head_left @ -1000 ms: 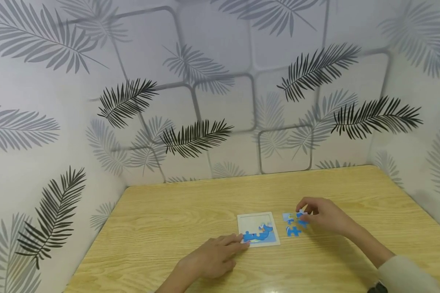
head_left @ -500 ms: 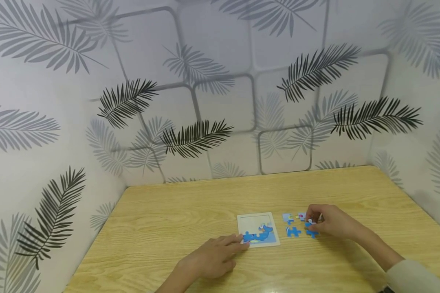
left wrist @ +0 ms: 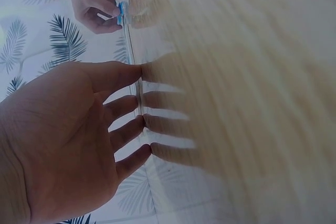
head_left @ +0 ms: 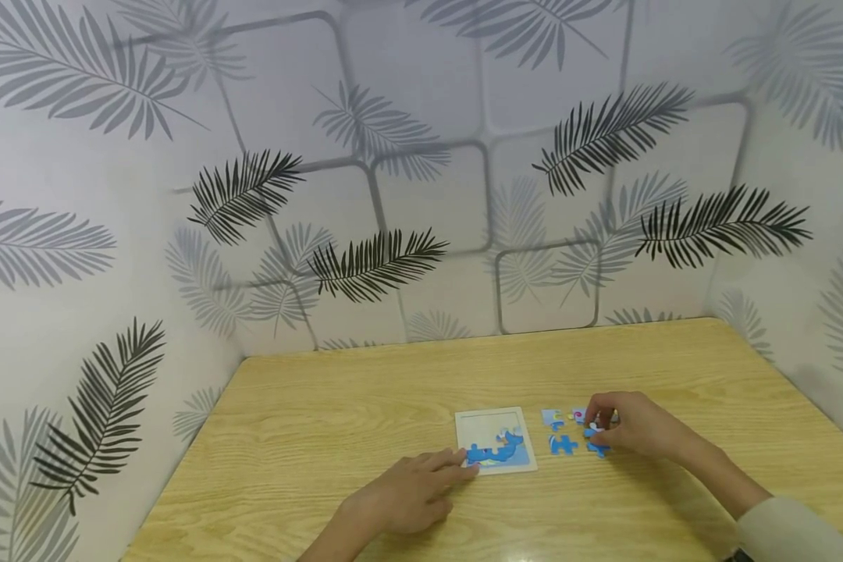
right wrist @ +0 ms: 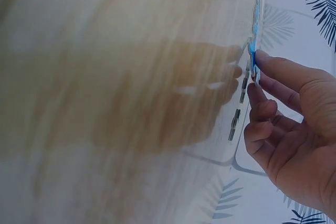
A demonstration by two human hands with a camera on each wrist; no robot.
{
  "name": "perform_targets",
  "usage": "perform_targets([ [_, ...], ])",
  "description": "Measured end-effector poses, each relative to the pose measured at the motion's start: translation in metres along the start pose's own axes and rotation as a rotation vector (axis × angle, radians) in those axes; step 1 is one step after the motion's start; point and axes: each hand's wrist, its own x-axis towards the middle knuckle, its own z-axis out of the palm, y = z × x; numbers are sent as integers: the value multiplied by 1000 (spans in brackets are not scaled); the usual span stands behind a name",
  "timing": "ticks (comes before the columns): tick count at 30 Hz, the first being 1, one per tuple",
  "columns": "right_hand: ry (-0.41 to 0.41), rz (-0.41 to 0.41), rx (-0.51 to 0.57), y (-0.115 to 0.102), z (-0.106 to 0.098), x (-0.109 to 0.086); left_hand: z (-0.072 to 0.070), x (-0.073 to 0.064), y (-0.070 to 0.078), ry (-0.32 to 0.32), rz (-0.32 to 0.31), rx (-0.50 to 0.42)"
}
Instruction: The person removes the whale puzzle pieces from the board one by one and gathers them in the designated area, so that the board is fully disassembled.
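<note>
My right hand pinches a blue jigsaw piece between thumb and fingers, low over the table. The right wrist view shows this blue piece edge-on at the fingertips, the other fingers curled beneath. Left of it lie a blue-and-white piece, a pale blue piece with yellow and a piece with a pink mark, partly covered by the fingers. My left hand rests with its fingers extended, fingertips on the lower left corner of a square puzzle tray. Joined blue pieces fill the tray's lower part.
The wood-grain table reaches back to a wall with a leaf pattern. Its surface is glossy and mirrors the hands in both wrist views. Another piece shows partly behind the right fingers.
My right hand has moved slightly right and towards me, from the piece with the pink mark to the blue piece. The left hand and the tray have stayed in place.
</note>
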Motion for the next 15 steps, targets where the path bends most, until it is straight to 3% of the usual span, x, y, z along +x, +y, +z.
perform_targets([
  [15, 34, 14, -61, 0, 2, 2, 0, -2, 1, -1, -5, 15],
])
